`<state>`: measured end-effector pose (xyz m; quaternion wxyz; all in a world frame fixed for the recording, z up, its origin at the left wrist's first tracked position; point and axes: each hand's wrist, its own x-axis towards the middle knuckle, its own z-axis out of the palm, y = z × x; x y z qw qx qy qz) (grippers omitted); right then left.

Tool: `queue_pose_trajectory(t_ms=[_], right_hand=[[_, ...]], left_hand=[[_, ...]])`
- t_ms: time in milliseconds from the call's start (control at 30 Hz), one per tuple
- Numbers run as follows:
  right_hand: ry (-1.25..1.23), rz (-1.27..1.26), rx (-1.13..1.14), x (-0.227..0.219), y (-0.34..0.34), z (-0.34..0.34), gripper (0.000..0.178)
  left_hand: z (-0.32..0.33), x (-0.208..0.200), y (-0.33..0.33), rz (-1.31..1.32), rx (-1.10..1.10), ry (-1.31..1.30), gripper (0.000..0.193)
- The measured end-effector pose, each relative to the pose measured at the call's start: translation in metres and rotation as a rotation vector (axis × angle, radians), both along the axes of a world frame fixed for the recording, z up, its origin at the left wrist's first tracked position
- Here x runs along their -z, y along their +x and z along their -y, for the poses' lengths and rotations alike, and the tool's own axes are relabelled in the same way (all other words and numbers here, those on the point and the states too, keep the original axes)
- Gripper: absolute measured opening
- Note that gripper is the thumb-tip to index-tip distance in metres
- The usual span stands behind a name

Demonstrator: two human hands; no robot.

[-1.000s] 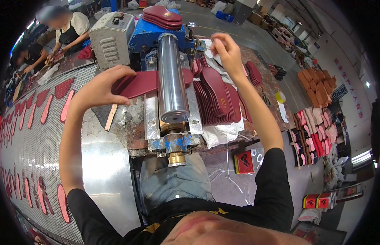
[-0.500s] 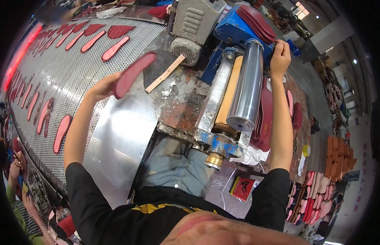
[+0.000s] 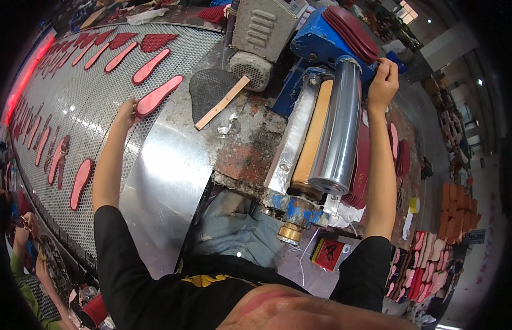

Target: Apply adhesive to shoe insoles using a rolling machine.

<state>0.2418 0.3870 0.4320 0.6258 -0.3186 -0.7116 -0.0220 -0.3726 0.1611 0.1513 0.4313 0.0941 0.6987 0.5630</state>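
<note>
My left hand (image 3: 127, 113) grips the near end of a pink insole (image 3: 160, 97), which lies at the edge of the perforated metal conveyor (image 3: 110, 118). My right hand (image 3: 384, 83) is closed beside the lower end of a stack of dark red insoles (image 3: 349, 34) on top of a blue machine housing (image 3: 314, 41). What its fingers pinch, if anything, is hidden. Between my arms stands a roller machine with a shiny steel roller (image 3: 336, 132) and a tan roller (image 3: 312, 135). More dark red insoles (image 3: 359, 176) are piled right of the rollers, partly behind my right forearm.
Rows of pink insoles (image 3: 82, 183) lie along the conveyor. A black mesh piece with a wooden strip (image 3: 223, 103) rests by the grey motor (image 3: 250, 70). A bare metal sheet (image 3: 165, 181) slopes near my left arm. Another person's hand (image 3: 30, 224) shows at lower left.
My left hand has moved left and lowered the insole onto the conveyor's edge, its pink face now up. My right hand has shifted slightly right and down, staying by the stack.
</note>
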Motion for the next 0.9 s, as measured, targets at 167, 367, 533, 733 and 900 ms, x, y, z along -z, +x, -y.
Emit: queue_pose_trajectory(t_ms=[167,367,533,733,900], right_hand=[[-0.045,-0.005,0.014,0.001,0.001,-0.001,0.027],[0.028,-0.067,-0.06,-0.006,-0.024,0.003,0.027],[-0.009,-0.021,-0.001,-0.001,0.0,0.008,0.028],[-0.057,-0.04,-0.022,0.0,0.0,0.01,0.028],[-0.047,-0.036,-0.052,-0.002,-0.001,0.004,0.028]], left_hand=[[-0.077,-0.004,0.035,-0.059,0.002,0.072,0.026],[-0.09,0.002,0.025,-0.99,0.117,-0.054,0.044],[-0.079,-0.014,0.106,-1.208,0.159,-0.078,0.045],[-0.011,-0.041,0.169,-1.346,0.322,-0.021,0.025],[0.014,-0.03,0.193,-1.559,0.418,0.065,0.02]])
